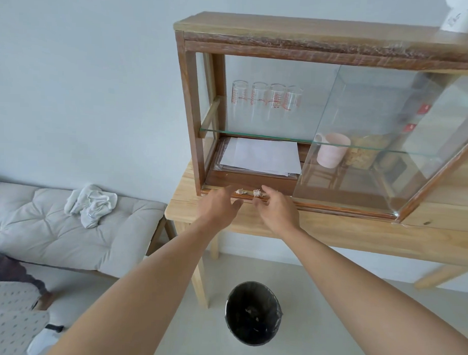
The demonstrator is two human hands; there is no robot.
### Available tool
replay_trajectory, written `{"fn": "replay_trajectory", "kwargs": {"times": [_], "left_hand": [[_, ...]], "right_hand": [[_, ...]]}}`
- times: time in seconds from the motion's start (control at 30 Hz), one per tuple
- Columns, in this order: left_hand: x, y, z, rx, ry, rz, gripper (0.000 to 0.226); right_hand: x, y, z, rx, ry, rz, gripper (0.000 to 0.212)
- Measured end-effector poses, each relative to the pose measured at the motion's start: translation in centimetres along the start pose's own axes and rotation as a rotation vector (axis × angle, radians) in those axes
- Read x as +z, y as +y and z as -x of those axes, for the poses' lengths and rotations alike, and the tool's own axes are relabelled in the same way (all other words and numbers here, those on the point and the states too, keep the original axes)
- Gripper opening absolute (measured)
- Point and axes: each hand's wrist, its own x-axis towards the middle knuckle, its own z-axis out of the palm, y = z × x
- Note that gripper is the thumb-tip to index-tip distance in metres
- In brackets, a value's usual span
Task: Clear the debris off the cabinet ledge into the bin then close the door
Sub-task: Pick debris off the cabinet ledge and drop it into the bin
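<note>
Right hand [277, 209] is at the front ledge [332, 207] of the glass-fronted wooden cabinet [192, 117], fingers curled loosely with the thumb tip and forefinger close around a small crumpled beige scrap [257, 193] — whether they actually pinch it, I cannot tell. Left hand [218, 203] sits just beside it, fingers spread and relaxed, nothing between them, tips right next to a second crumpled beige scrap [240, 191] lying on the same ledge. Both scraps rest between the two hands, near the ledge's left end.

Behind them the cabinet stands open on its left side; the sliding glass door [361, 134] sits over the right half. Inside: a stack of white paper sheets [262, 157] on the bottom, a pale pink mug [332, 150] behind the glass, and a row of clear drinking glasses with red print [267, 99] on the glass shelf above.

The cabinet sits on a light pine table [331, 234]. Down on the floor, almost directly below the hands, is the round black bin [253, 313] (a few pale bits already in the bottom). Off to the left, a cushioned grey bench [40, 229] with a crumpled white cloth [91, 204] on it.
</note>
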Motion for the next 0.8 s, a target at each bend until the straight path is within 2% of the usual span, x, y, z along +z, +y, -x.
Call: {"fn": "replay_trajectory", "kwargs": {"times": [0.1,0.27,0.47,0.8], "left_hand": [[0.7,0.2,-1.2,-0.008,0.025,0.005,0.041],[1.5,0.5,-1.8,0.003,0.061,0.001,0.028],[1.2,0.6,-1.8,-0.007,0.093,0.04,0.023],[-0.3,-0.1,1.7,-0.028,0.091,0.089,0.019]], "right_hand": [[0.7,0.3,-1.0,0.01,-0.016,-0.011,0.055],[1.2,0.7,-1.3,0.016,0.015,-0.041,0.039],[1.1,0.7,-0.9,-0.004,0.057,-0.139,0.026],[0.2,0.8,2.6,0.034,0.095,-0.186,0.022]]}}
